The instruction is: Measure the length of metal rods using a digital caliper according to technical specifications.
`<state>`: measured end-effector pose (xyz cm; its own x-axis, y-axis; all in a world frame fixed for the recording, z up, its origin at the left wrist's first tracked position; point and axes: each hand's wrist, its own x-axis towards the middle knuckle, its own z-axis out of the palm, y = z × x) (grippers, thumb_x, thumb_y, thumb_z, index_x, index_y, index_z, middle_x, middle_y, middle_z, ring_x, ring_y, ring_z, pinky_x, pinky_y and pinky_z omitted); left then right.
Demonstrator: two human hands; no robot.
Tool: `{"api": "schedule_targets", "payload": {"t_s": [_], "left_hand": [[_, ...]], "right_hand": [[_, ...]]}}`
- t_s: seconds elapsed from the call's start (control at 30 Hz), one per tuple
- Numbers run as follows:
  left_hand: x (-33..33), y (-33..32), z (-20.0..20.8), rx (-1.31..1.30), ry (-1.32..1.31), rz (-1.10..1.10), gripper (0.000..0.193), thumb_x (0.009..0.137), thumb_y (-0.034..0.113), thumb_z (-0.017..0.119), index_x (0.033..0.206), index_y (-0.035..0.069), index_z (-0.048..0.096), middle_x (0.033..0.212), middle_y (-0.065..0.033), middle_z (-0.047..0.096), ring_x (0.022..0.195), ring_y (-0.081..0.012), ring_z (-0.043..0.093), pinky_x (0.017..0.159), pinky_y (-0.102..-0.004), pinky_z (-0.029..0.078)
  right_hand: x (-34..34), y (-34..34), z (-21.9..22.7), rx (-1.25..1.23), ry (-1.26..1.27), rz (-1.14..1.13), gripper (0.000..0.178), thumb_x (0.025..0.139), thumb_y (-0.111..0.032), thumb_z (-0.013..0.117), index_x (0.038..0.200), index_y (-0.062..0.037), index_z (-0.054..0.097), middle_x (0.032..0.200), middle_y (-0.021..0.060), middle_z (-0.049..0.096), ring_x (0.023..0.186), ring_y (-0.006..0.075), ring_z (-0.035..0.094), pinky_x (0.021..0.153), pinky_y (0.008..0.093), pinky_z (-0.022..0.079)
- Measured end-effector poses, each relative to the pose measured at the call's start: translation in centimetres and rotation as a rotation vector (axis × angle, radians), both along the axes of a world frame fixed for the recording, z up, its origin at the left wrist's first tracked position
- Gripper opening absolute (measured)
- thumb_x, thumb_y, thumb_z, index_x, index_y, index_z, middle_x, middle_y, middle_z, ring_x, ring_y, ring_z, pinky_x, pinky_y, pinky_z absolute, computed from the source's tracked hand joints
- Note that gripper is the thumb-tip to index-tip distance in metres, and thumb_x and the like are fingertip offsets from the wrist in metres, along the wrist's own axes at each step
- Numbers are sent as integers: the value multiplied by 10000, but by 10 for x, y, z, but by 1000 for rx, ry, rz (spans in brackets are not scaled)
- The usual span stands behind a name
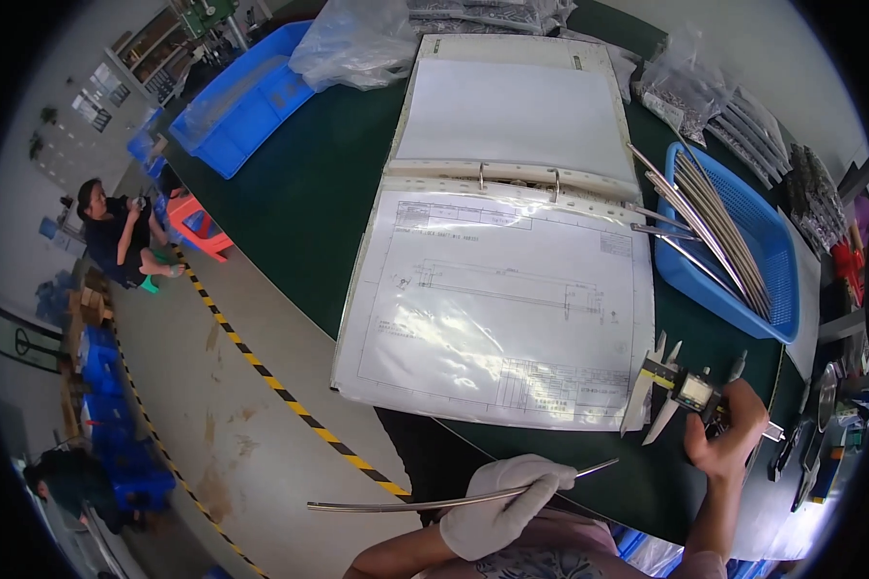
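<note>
The left hand [497, 516] wears a white glove and is closed around a long thin metal rod [454, 502]. The rod sticks out on both sides of the fist, past the near edge of the green worktop [299, 193], above the floor. The bare right hand [729, 439] pinches a digital caliper [681, 391] near the worktop's near right corner, and the caliper's jaws are apart. An open ring binder [512, 232] with a drawing sheet lies in the middle of the worktop. A blue basket [768, 251] by the right edge holds more metal rods [719, 227]. Clear bags [357, 43] lie at the far edge.
</note>
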<state>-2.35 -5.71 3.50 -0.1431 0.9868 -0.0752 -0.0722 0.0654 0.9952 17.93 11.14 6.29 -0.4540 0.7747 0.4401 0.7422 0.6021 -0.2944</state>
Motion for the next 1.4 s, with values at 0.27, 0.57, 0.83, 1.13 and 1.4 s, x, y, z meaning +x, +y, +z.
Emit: {"api": "schedule_targets", "payload": {"t_s": [0.27,0.57,0.83,1.13,1.4], "left_hand": [[9,-1,-5,-42,-201,31,190,885,77,449,980,-53,550,875,-131,598,818,-178,597,728,-246,467],[14,3,-6,-178,-438,16,257,910,98,378,1003,-69,551,909,-147,607,859,-189,597,800,-273,467],[18,9,-3,-205,-587,-26,243,916,116,411,1011,-68,540,897,-116,590,835,-147,582,788,-257,468],[19,13,1,-267,-527,-7,272,910,137,395,987,-69,556,867,-154,617,808,-186,606,744,-265,471],[25,22,12,-219,-324,441,366,886,273,409,810,-65,528,646,-183,588,518,-228,586,497,-328,499]], "right_hand": [[10,-27,22,222,45,259,528,625,-350,585,961,56,571,595,82,493,449,183,423,446,287,316],[61,4,23,285,-107,-118,507,542,-450,706,695,-5,519,519,58,369,433,181,370,413,286,272],[49,-21,40,454,-12,187,560,625,-469,619,875,30,572,580,55,484,477,169,440,448,270,332],[55,1,25,245,-4,-169,581,510,-538,703,541,-38,409,481,55,344,409,180,370,404,287,267],[41,-15,48,193,-16,391,488,531,-504,719,534,-98,448,482,-9,364,383,142,386,364,264,258]]}}
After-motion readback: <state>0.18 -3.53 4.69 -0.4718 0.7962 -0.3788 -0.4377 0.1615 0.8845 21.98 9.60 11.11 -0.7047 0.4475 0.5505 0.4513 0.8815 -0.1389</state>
